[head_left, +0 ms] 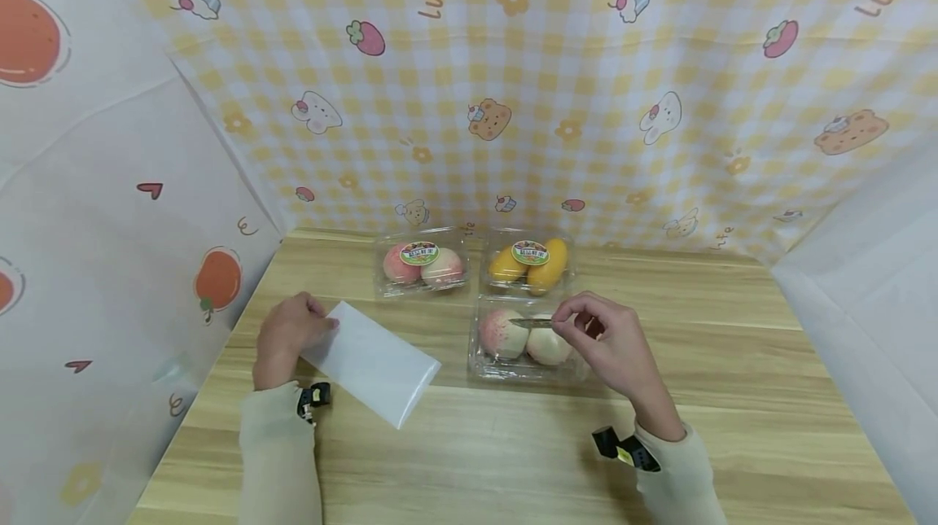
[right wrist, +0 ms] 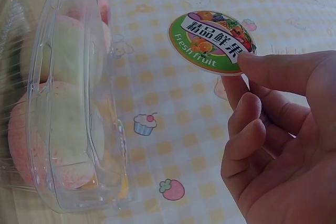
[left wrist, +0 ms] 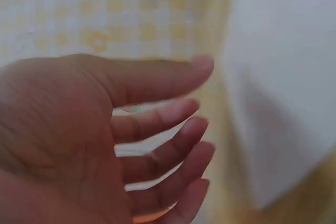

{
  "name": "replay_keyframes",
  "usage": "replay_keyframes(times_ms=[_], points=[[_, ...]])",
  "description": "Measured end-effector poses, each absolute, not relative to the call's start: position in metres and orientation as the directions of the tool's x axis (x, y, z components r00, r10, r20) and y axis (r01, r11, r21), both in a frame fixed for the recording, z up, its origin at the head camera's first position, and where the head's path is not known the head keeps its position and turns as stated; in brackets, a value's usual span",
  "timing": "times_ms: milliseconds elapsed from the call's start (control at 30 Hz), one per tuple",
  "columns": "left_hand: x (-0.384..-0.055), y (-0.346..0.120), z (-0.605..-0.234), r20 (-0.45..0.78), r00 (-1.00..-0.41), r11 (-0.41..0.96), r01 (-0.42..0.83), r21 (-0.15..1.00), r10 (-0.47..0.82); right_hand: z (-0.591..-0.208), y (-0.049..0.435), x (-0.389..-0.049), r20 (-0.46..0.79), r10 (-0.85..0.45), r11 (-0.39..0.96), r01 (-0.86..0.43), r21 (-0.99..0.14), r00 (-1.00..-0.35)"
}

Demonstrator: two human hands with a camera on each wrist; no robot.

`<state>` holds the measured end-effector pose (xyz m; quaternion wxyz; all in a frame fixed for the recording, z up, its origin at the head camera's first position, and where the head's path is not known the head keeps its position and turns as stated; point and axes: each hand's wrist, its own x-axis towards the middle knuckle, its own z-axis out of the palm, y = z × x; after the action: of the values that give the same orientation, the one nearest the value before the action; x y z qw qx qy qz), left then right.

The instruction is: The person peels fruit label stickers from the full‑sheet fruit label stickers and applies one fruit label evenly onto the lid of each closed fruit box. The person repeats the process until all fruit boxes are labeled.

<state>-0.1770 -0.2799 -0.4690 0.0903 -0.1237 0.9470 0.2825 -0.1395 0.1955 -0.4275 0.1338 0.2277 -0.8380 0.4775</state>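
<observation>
My right hand pinches an oval "Fresh fruit" sticker between thumb and forefinger. In the head view the sticker, seen edge-on, overlaps a clear plastic box that holds two pinkish-white peaches. On the left, a white backing sheet lies slantwise on the table. At its upper left corner is my left hand. The left wrist view shows this hand with its thumb straight and fingers loosely bent, holding nothing, beside the white sheet's edge.
Behind stand two closed clear boxes with oval labels on their lids: one with pink peaches, one with yellow mangoes. The wooden table meets a yellow-checked cloth at the back. White patterned sheets rise at both sides.
</observation>
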Motion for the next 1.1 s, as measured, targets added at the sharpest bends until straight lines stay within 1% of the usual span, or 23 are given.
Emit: replay_keyframes(times_ms=[100,167,300,400,500,567,733,867,1000,1100], points=[[-0.174,-0.267,-0.452,-0.184,-0.979,0.821,-0.173,0.544,-0.084,-0.428,0.196,-0.140,0.435,-0.253,0.441,-0.503,-0.743,-0.864],[-0.172,-0.254,-0.441,-0.120,-0.993,0.816,-0.071,0.573,-0.003,-0.427,0.196,-0.140,0.432,-0.255,0.438,-0.501,-0.746,-0.865],[-0.169,-0.223,-0.427,0.042,-0.989,0.764,0.137,0.631,0.143,-0.427,0.196,-0.139,0.424,-0.255,0.429,-0.495,-0.756,-0.869],[-0.170,-0.198,-0.426,0.168,-0.953,0.672,0.296,0.679,0.251,-0.427,0.195,-0.139,0.416,-0.257,0.419,-0.489,-0.765,-0.872],[-0.172,-0.171,-0.429,0.275,-0.894,0.550,0.437,0.712,0.354,-0.427,0.194,-0.139,0.406,-0.263,0.412,-0.483,-0.773,-0.875],[-0.173,-0.154,-0.433,0.330,-0.855,0.473,0.501,0.725,0.399,-0.428,0.193,-0.139,0.399,-0.269,0.407,-0.479,-0.777,-0.876],[-0.167,-0.116,-0.442,0.435,-0.789,0.332,0.589,0.737,0.434,-0.429,0.193,-0.139,0.398,-0.276,0.401,-0.482,-0.779,-0.875],[-0.162,-0.091,-0.450,0.478,-0.756,0.243,0.617,0.748,0.448,-0.428,0.192,-0.138,0.399,-0.272,0.397,-0.480,-0.782,-0.875],[-0.159,-0.076,-0.456,0.489,-0.752,0.198,0.613,0.765,0.443,-0.427,0.191,-0.136,0.391,-0.272,0.391,-0.472,-0.790,-0.879],[-0.157,-0.072,-0.459,0.487,-0.756,0.206,0.611,0.764,0.437,-0.426,0.192,-0.135,0.385,-0.276,0.386,-0.468,-0.795,-0.881]])
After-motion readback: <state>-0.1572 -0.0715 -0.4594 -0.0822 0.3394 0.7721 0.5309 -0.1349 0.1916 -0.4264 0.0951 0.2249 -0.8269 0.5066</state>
